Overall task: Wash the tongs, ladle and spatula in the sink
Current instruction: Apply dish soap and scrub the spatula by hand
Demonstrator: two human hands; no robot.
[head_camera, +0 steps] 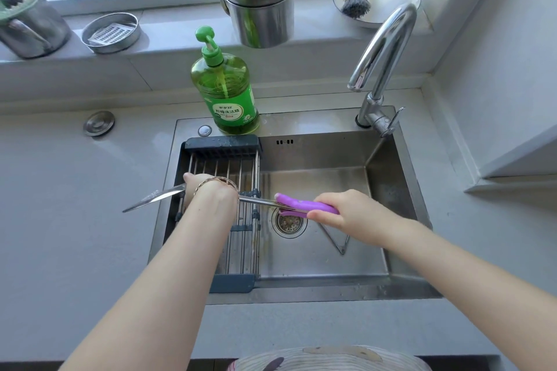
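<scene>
1. grey matte table point(75, 220) with a stainless sink point(316, 288) set in it; grey sill and window behind, white wall at right.
2. sink basin is brushed steel, wet, with a round drain strainer point(290, 222) in the floor. curved chrome faucet point(382, 69) at the back right corner.
3. dark-framed rack with steel rods point(235, 220) spans the left part of the sink, front rim to back rim.
4. tongs point(265, 201): long steel arms, purple plastic handle, held about level over the rack and drain; flat serrated tips stick out left past the sink rim, over the table.
5. right hand point(340, 214) grips the purple handle end, fingers curled round it.
6. left hand point(199, 187) is bent down over the steel arms above the rack, bangles at the wrist; fingers hidden, cannot tell whether it grips.
7. green translucent pump bottle of dish soap point(226, 90) stands on the sink's back ledge.
8. sill: two stacked steel cups point(256, 0), round steel tin point(111, 33), lidded steel jar point(30, 24), dish brush point(355, 3) with pale handle.
</scene>
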